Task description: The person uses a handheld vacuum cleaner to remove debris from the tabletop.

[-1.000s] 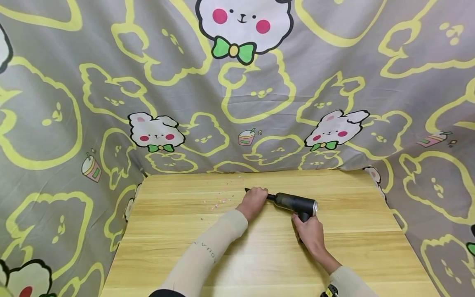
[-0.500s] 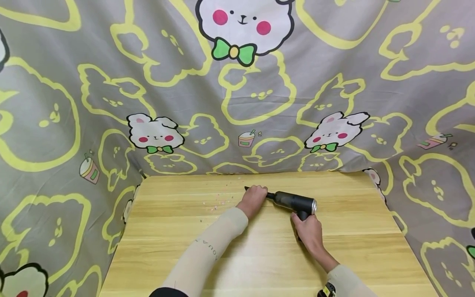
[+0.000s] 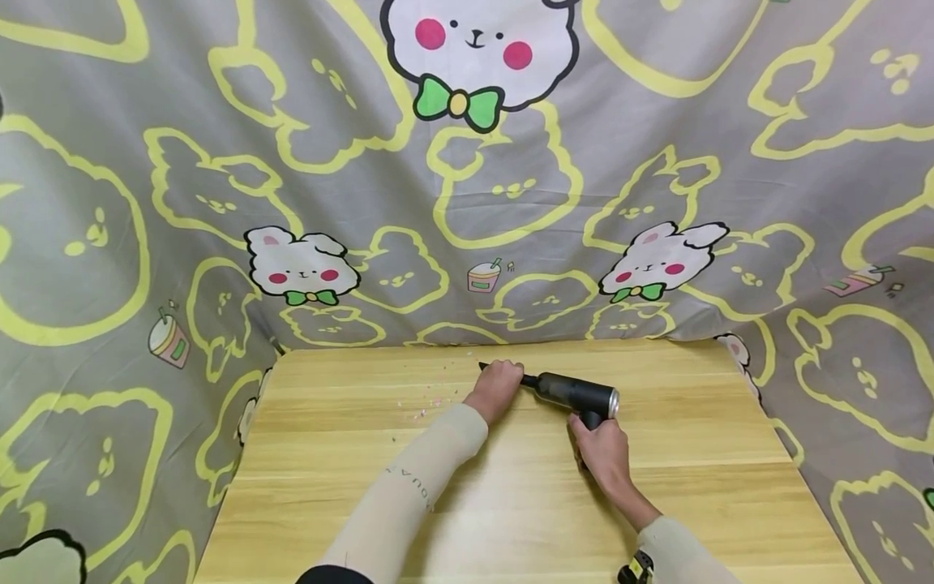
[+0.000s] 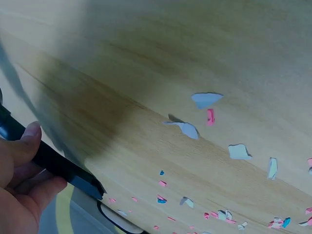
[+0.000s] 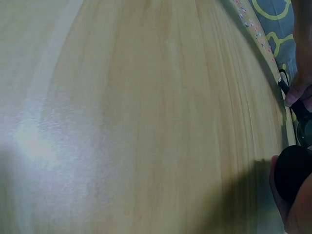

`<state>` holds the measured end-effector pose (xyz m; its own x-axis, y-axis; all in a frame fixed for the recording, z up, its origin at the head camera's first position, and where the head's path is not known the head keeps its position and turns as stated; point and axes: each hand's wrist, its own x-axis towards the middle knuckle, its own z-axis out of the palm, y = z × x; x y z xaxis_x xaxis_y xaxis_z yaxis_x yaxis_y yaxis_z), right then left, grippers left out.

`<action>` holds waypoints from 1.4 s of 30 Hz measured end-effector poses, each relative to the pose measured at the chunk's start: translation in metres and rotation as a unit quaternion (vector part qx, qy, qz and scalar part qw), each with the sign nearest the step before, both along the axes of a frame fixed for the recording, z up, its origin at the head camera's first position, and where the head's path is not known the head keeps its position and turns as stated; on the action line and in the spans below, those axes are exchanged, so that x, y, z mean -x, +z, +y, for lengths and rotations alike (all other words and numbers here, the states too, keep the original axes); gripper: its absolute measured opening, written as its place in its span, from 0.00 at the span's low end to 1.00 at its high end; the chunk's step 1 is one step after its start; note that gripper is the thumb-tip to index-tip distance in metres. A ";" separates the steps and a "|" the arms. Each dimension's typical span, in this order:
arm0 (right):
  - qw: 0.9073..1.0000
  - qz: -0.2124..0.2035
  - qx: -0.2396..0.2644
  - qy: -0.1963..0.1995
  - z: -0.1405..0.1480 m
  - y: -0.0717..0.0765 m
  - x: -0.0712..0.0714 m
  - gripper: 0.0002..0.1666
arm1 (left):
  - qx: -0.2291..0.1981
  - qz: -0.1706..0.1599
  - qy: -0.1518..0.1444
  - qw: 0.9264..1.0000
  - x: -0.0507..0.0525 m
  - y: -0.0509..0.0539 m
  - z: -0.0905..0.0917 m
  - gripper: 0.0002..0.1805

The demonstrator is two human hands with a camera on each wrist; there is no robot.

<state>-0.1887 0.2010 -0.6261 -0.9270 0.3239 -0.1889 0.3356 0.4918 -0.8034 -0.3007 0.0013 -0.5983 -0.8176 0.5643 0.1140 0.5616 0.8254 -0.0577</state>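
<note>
A black handheld vacuum cleaner (image 3: 576, 393) with a slim nozzle lies across both hands over the far half of the table, tip pointing left. My left hand (image 3: 498, 388) grips the nozzle (image 4: 73, 175) near its tip, thumb on one side and fingers on the other in the left wrist view. My right hand (image 3: 604, 450) is wrapped round the vacuum's handle (image 5: 292, 173). Small paper scraps (image 4: 207, 100), white, pink and blue, are scattered on the wood left of the nozzle tip. In the head view my left hand hides part of the nozzle.
The wooden table (image 3: 700, 487) reaches back to a grey curtain (image 3: 540, 243) with yellow animal outlines, which surrounds its far and side edges. Some scraps lie close to the table's far edge.
Both hands and the vacuum have shifted very slightly left and away. The grips stay the same, and the scraps around the tip look slightly rearranged.
</note>
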 end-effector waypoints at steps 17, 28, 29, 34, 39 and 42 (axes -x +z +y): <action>1.000 0.015 0.008 0.001 -0.006 0.001 0.010 0.22 | 0.024 0.000 0.010 1.000 0.013 -0.001 -0.003 0.07; 1.000 0.012 0.013 0.007 -0.011 0.003 0.018 0.22 | 0.024 0.001 0.018 1.000 0.019 0.002 -0.007 0.08; 1.000 0.012 0.012 0.007 -0.011 0.003 0.019 0.22 | 0.024 0.004 0.018 1.000 0.020 0.002 -0.008 0.08; 1.000 0.013 0.006 0.008 -0.014 0.004 0.023 0.23 | 0.017 -0.005 0.023 1.000 0.024 0.001 -0.010 0.08; 1.000 0.013 0.004 0.011 -0.015 0.004 0.027 0.23 | 0.015 -0.022 0.030 0.999 0.028 -0.001 -0.012 0.07; 1.000 0.015 0.003 0.010 -0.017 0.005 0.030 0.23 | 0.016 -0.033 0.035 0.999 0.030 0.000 -0.013 0.07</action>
<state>-0.2190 0.1845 -0.6212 -0.9386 0.3036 -0.1638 0.3019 0.4932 -0.8158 -0.3306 -0.0118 -0.5983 -0.8604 0.5080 0.0417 0.5060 0.8611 -0.0492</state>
